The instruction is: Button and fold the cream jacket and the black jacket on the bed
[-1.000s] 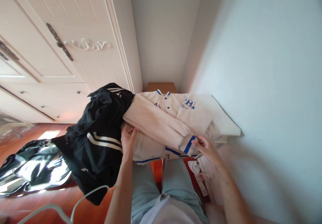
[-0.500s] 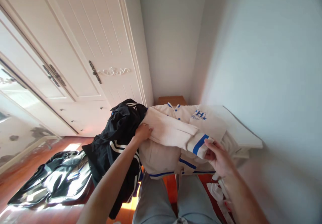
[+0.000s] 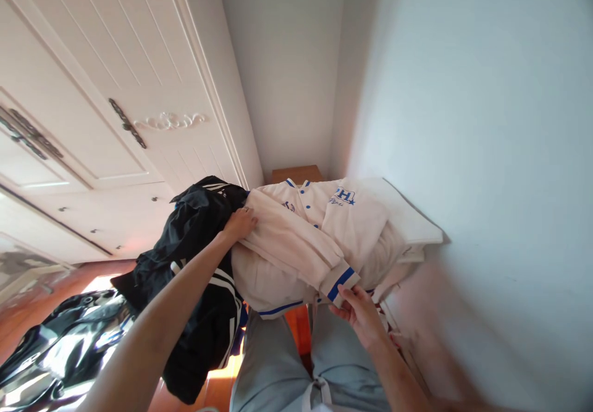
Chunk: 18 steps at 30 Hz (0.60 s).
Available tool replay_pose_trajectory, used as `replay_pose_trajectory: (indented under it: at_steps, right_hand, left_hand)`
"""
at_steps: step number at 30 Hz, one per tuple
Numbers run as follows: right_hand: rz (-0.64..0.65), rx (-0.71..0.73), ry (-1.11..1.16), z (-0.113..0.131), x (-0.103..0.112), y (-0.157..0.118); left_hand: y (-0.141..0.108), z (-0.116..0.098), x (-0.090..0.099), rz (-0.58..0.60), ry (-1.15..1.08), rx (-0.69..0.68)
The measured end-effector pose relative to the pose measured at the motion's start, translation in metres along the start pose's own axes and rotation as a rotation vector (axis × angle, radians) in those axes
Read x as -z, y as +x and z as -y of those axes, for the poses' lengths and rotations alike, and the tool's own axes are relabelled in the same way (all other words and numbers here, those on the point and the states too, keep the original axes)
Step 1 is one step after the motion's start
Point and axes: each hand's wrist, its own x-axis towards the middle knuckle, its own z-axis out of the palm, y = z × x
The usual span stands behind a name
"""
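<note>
A cream jacket (image 3: 306,214) with blue trim, blue snap buttons and blue lettering lies spread out before my legs. One of its sleeves (image 3: 291,245) is folded across the front, slanting down toward the right. My left hand (image 3: 241,223) grips that sleeve's upper part near the shoulder, its fingers closed over the cloth. At the other end, my right hand (image 3: 359,313) pinches the blue-striped cuff (image 3: 340,282) between thumb and fingers. Dark clothes (image 3: 199,227) with white stripes are heaped against the jacket's left side, close to my left hand. What supports the jacket is mostly hidden.
White wardrobe doors (image 3: 92,78) rise at the left. A pale wall (image 3: 463,121) stands on the right, with a white board-like edge (image 3: 412,214) beside the jacket. Behind is a brown wooden surface (image 3: 296,174). Shiny black bags (image 3: 65,344) lie on the reddish floor.
The right hand has drawn the sleeve cuff down and toward me, so the sleeve slants more steeply and more lettering shows. The view has shifted right. My left hand keeps its hold near the shoulder.
</note>
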Motion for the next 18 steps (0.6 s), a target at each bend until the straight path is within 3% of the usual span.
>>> replay_pose_trajectory:
  at_steps: [4, 7, 12, 18]
  right_hand:
    - [0.039, 0.054, 0.054, 0.001, -0.021, -0.009]
    - [0.037, 0.081, 0.12, -0.017, -0.025, -0.015]
    - [-0.105, 0.007, 0.135, -0.04, -0.008, -0.014]
    - [-0.129, -0.074, 0.039, -0.052, 0.011, -0.002]
  left_hand:
    - [0.039, 0.001, 0.002, 0.022, -0.004, 0.09]
    - [0.072, 0.003, -0.002, 0.068, -0.033, 0.194]
    - [0.112, 0.007, -0.017, 0.109, -0.115, 0.323]
    - [0.139, 0.015, -0.028, 0.021, -0.234, 0.458]
